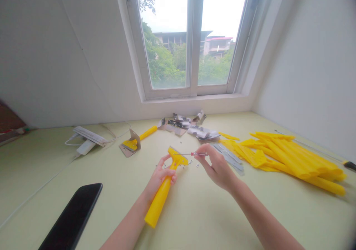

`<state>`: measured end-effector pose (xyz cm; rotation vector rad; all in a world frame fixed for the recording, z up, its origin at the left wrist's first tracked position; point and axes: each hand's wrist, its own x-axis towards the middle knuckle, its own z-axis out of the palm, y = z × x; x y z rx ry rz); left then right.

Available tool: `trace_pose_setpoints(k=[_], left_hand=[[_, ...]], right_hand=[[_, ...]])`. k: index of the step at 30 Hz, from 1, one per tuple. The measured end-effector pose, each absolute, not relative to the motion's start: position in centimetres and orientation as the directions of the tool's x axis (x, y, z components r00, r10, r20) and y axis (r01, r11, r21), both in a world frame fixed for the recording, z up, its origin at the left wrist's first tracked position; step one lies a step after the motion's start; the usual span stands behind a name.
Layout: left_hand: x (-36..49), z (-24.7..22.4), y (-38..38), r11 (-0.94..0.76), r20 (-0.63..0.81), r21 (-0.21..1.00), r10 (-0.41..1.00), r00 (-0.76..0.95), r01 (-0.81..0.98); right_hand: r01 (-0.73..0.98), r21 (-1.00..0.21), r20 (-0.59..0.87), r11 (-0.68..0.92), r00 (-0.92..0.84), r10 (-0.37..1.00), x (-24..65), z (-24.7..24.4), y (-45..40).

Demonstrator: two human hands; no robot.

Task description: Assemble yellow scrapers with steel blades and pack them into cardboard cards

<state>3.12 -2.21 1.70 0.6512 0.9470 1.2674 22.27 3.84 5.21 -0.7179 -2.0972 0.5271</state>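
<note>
My left hand [162, 174] is wrapped round the neck of a yellow scraper [160, 200], its handle slanting down toward me and its wide head tilted up. In my right hand [215, 165] is a small screwdriver [198, 154] with a red and clear handle, pinched between the fingers. Its thin shaft points left, and the tip lies over the scraper's head; whether it sits in a screw is too small to tell. Several small metal nuts or screws [197, 165] lie on the table just behind and beside the scraper head.
Yellow scraper handles and heads [300, 153] are piled at the right, beside grey metal blades [229, 157]. Packaged blades [203, 132] lie toward the window. A yellow scraper in a cardboard sleeve [130, 145], a power strip [89, 136] and a black phone [73, 215] are at the left.
</note>
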Motion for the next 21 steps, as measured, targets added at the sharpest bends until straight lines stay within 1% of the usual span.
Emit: trace_pose_setpoints(k=[5,10,18,21], left_hand=[[3.09,1.61,-2.15,0.206,-0.219,0.846,0.975,0.031,-0.492],[3.04,1.49,-2.07,0.205,-0.214,0.847,0.976,0.038,-0.491],[3.16,1.52,-2.06,0.205,-0.216,0.843,0.976,0.037,-0.498],[3.34,1.67,-2.21,0.204,-0.215,0.844,0.976,0.036,-0.496]], right_hand=[[0.327,-0.525,0.652,0.786,-0.439,0.618,22.38,5.05,4.11],[0.351,-0.503,0.666,0.79,-0.425,0.613,22.45,5.03,4.13],[0.363,-0.508,0.66,0.781,-0.418,0.624,22.31,4.87,4.27],[0.345,-0.518,0.637,0.782,-0.454,0.622,22.24,4.86,4.26]])
